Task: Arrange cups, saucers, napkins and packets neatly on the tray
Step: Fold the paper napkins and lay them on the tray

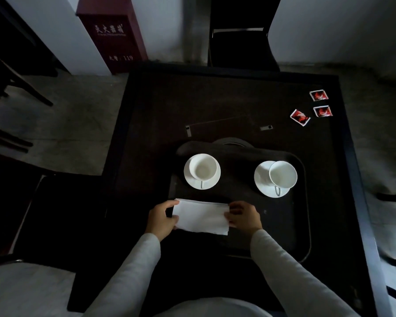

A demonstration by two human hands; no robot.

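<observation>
A dark tray (303, 216) lies on the dark table. Two white cups stand on white saucers at its far side: the left cup (202, 167) on its saucer (192, 181), the right cup (283, 174) off-centre on its saucer (261, 177). A folded white napkin (201, 216) sits over the tray's near left part. My left hand (161, 219) grips its left edge and my right hand (244, 217) grips its right edge. Three red packets (300, 117) (322, 111) (318, 95) lie off the tray at the table's far right.
The table's raised rim (350, 143) runs along the right side. Two small white tags (188, 130) (266, 127) lie beyond the tray. A dark chair (240, 35) stands behind the table, a red cabinet (112, 33) at back left, and another chair (55, 216) at left.
</observation>
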